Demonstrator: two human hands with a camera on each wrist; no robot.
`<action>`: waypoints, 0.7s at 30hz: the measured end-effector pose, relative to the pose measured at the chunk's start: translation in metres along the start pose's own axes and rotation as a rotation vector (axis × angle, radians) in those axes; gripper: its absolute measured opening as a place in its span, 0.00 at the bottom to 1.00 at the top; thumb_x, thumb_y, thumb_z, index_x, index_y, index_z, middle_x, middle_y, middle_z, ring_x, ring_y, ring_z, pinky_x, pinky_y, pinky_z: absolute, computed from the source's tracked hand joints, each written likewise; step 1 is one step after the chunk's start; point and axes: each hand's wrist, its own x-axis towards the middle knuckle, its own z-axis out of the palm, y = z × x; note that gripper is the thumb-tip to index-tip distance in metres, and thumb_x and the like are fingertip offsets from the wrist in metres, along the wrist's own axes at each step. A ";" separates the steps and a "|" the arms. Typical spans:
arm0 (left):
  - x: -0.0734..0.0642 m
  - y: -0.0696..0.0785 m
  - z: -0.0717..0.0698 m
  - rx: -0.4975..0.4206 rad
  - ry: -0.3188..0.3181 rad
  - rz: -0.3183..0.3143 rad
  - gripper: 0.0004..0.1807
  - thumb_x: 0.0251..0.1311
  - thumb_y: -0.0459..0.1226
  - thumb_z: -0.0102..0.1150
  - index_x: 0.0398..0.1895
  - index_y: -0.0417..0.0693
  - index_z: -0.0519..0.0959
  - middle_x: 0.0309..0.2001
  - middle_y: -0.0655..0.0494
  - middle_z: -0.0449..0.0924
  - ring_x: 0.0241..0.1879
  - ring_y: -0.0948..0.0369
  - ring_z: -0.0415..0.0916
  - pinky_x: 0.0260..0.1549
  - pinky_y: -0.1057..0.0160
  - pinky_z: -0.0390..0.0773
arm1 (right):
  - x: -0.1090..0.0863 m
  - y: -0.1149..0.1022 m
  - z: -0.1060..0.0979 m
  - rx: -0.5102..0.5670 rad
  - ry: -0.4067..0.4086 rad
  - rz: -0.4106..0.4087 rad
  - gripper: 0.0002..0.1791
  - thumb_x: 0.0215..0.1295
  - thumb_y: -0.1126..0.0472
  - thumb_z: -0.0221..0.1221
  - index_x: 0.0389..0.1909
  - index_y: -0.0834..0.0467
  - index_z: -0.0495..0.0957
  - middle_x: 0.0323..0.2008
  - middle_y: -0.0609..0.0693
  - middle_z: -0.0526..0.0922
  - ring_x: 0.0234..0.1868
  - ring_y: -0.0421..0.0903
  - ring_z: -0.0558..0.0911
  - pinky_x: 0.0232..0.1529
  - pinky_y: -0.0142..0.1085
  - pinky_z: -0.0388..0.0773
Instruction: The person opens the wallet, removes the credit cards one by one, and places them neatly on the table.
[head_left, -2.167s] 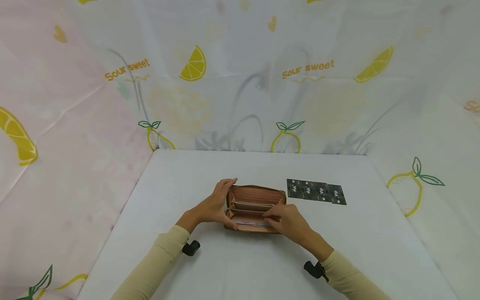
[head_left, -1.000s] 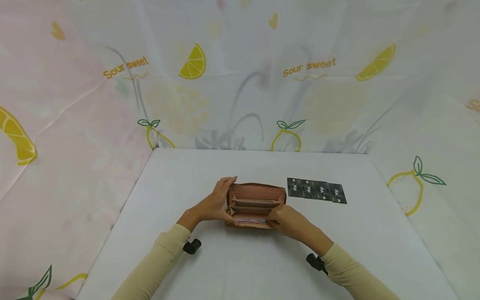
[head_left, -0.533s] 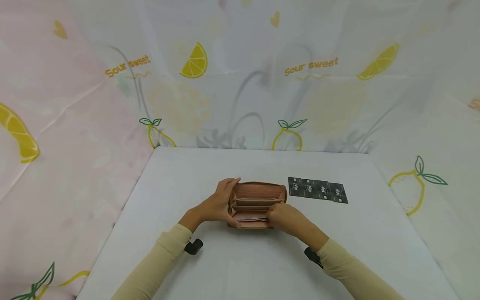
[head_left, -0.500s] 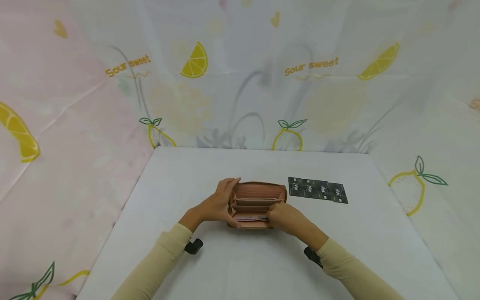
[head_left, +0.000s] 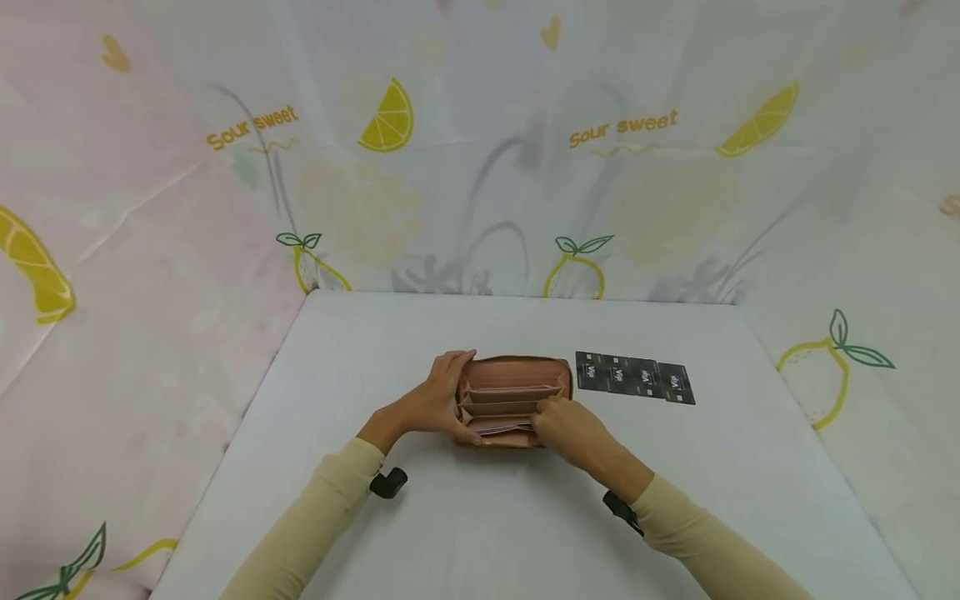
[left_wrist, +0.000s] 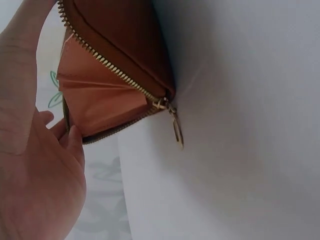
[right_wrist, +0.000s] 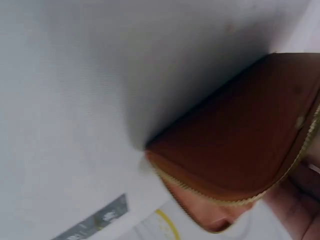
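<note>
A brown zip-around wallet [head_left: 517, 372] stands unzipped on the white table, its inner dividers spread towards the head camera. My left hand [head_left: 433, 402] grips its left end, thumb on the near edge and fingers behind the far flap. In the left wrist view the zipper pull [left_wrist: 177, 129] dangles beside the folded side gusset [left_wrist: 107, 102]. The fingers of my right hand [head_left: 573, 429] are curled into the near pocket at the right end. They pinch a thin card [head_left: 501, 430], whose pale edge shows in the pocket; the fingertips are largely hidden.
Several black VIP cards [head_left: 636, 377] lie in an overlapping row right of the wallet. The white table [head_left: 465, 517] meets a lemon-printed cloth backdrop [head_left: 465, 167] at the back and sides. Small black wrist cameras [head_left: 388, 483] sit at both cuffs.
My right hand has gone from pinching above the near pocket to reaching into it. The pale edge in there now slants up towards those fingers. The left hand keeps its grip.
</note>
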 end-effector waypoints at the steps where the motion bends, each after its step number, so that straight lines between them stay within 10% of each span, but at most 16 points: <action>1: 0.000 0.001 0.000 -0.011 -0.001 0.004 0.77 0.28 0.69 0.74 0.78 0.48 0.40 0.71 0.46 0.45 0.69 0.50 0.45 0.59 0.47 0.67 | -0.001 0.001 0.001 0.022 -0.012 0.004 0.06 0.54 0.68 0.70 0.23 0.59 0.82 0.22 0.49 0.76 0.24 0.43 0.77 0.24 0.34 0.76; 8: -0.001 0.003 -0.003 -0.013 -0.029 -0.021 0.79 0.25 0.69 0.75 0.78 0.49 0.40 0.72 0.48 0.44 0.70 0.52 0.44 0.60 0.47 0.66 | -0.011 0.012 0.009 0.236 -0.068 -0.021 0.06 0.58 0.67 0.68 0.24 0.55 0.84 0.22 0.45 0.77 0.24 0.40 0.77 0.25 0.32 0.75; 21: 0.001 0.006 0.000 -0.006 -0.017 -0.036 0.77 0.28 0.68 0.75 0.78 0.47 0.41 0.72 0.46 0.43 0.70 0.50 0.43 0.60 0.46 0.66 | -0.015 0.002 0.013 0.020 0.004 0.052 0.06 0.53 0.70 0.70 0.31 0.63 0.83 0.29 0.53 0.79 0.31 0.46 0.79 0.30 0.36 0.79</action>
